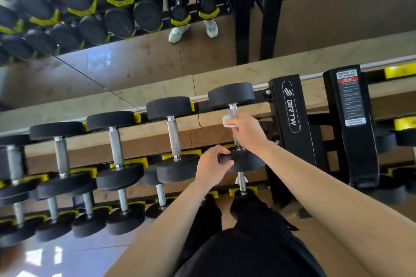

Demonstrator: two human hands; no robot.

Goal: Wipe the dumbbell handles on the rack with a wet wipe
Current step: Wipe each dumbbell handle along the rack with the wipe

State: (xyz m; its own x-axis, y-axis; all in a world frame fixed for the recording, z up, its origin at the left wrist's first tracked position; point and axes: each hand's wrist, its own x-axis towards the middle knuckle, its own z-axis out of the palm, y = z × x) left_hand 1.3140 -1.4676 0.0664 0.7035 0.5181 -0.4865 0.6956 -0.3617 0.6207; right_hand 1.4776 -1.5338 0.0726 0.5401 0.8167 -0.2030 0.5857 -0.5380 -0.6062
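Wipe [226,121] on handle [233,109] under right hand [246,131]; left hand [212,167] grips dumbbell [248,161].

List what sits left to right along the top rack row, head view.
First handle → second handle → third handle → fourth handle → fifth handle, under the wet wipe in the right hand → black rack upright → labelled post.

Reaches forward with both bare arms, right farther out than left. Grips the near end of the dumbbell [247,162] with the left hand [211,167], fingers curled over it. Holds a wipe [227,120] in the right hand [246,130] (wrist bent down), fingers curled.
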